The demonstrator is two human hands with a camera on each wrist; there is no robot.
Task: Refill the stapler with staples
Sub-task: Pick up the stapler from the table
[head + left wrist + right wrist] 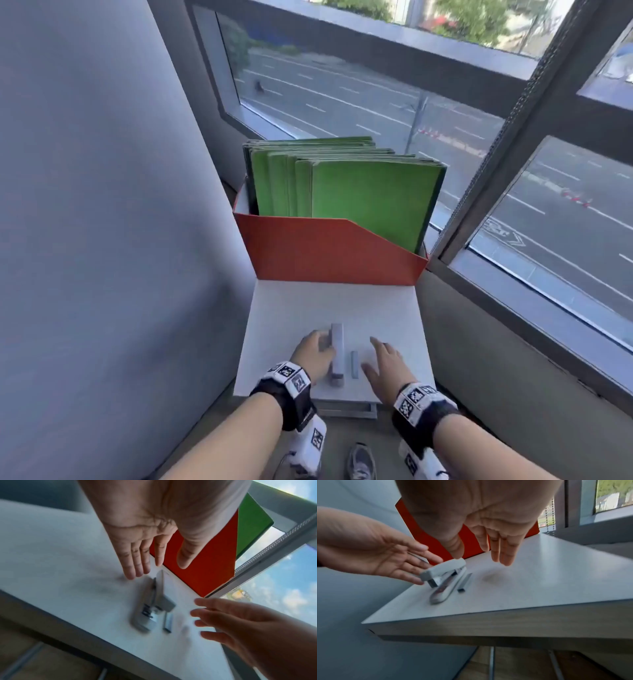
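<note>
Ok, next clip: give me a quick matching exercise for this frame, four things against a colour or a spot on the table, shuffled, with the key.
Things:
1. stapler
2. strip of staples
3. file box
4. folders

Descriptions:
A. green, standing upright
B. red-orange, at the table's far end
C. lying loose on the table, just right of the stapler
D. light grey, beside the open left hand

Pairs: 1-D, 2-C, 3-B, 4-A
</note>
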